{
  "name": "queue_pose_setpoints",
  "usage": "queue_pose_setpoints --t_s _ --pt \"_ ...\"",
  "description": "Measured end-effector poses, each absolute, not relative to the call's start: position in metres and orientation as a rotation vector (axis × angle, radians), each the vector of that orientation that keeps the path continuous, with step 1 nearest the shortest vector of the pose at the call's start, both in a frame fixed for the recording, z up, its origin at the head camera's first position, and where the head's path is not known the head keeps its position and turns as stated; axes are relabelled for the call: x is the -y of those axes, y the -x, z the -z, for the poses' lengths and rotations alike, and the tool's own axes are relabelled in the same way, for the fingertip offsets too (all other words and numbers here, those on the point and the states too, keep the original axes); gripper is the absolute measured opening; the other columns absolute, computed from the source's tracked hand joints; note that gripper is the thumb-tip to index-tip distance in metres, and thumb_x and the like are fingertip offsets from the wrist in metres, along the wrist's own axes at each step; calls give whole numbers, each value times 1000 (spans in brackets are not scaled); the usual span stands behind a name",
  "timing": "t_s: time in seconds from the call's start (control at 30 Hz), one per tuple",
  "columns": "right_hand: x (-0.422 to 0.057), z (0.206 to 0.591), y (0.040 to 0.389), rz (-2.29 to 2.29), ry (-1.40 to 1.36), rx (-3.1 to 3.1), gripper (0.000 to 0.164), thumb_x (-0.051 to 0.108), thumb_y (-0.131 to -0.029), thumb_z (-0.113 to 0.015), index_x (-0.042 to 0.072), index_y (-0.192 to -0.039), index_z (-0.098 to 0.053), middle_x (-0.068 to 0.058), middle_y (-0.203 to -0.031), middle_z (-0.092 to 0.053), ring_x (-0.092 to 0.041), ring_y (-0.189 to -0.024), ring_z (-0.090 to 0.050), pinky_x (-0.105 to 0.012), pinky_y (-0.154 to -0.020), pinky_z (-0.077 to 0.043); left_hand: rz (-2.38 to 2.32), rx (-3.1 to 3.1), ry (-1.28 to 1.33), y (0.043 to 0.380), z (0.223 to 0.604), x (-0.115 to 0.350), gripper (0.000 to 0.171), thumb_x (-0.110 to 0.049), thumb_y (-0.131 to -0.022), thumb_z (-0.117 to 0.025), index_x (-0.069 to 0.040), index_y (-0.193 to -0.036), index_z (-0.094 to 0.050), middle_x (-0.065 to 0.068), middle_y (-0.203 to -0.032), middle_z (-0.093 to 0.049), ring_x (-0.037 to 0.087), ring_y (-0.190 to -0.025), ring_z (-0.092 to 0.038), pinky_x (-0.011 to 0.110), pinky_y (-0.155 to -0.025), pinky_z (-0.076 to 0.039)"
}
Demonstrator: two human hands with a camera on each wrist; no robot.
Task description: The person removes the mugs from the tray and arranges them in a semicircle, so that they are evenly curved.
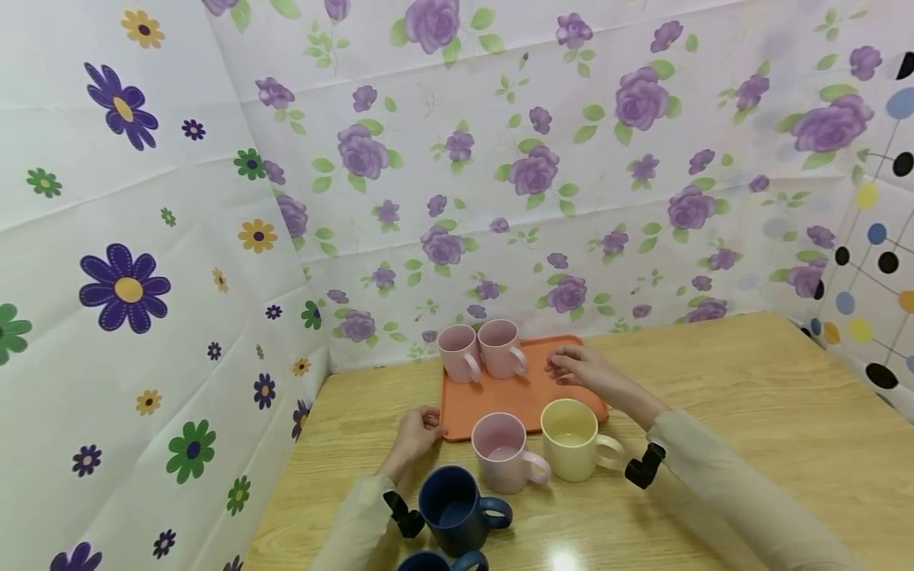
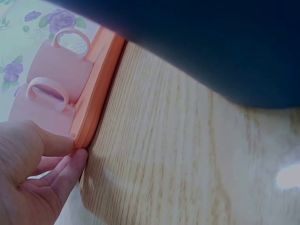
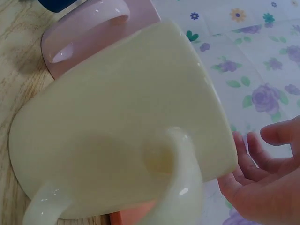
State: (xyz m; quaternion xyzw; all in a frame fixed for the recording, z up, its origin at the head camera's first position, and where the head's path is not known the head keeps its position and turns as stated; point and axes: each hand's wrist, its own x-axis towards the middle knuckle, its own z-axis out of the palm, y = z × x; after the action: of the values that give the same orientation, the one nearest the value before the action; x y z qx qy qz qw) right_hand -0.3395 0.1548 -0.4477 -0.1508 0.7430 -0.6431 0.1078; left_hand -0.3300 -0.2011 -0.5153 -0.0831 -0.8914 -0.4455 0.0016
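Observation:
My left hand (image 1: 416,436) pinches the left edge of an orange tray (image 1: 531,404) between thumb and fingers, seen closely in the left wrist view at the tray's rim (image 2: 93,101). Two pink mugs, one at the left (image 1: 457,355) and one beside it (image 1: 501,350), stand upright at the tray's back left. My right hand (image 1: 581,371) hovers over the tray's right part, fingers loosely bent and holding nothing. Just in front of the tray are a pale yellow mug (image 1: 570,448), large in the right wrist view, and a third pink mug (image 1: 501,464).
Beside my left forearm stands a dark blue mug (image 1: 451,511); another blue mug (image 1: 427,561) is cut off at the bottom edge. The wooden table (image 1: 743,412) extends to the right. Flowered cloth (image 1: 500,198) hangs behind the table and along the left.

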Motion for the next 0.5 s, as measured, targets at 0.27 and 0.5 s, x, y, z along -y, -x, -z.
queue_pose_setpoints --t_s 0.27,0.5 --pt "-149 453 357 1835 437 -2175 39 21 -104 -43 -9 -129 -46 -22 -122 -59 -18 -105 -62 -33 -93 -53 1401 2814 247 329 513 201 35 2 -85 -68 13 -117 -58 21 -98 -64 22 -84 -63 30 -69 -56" --pt "-144 456 366 1809 441 -2136 46 19 -104 -42 -14 -136 -38 -29 -137 -47 -40 -127 -49 -41 -102 -48 1399 2812 242 329 512 202 35 0 -86 -68 12 -117 -60 20 -98 -64 22 -84 -63 28 -68 -56"
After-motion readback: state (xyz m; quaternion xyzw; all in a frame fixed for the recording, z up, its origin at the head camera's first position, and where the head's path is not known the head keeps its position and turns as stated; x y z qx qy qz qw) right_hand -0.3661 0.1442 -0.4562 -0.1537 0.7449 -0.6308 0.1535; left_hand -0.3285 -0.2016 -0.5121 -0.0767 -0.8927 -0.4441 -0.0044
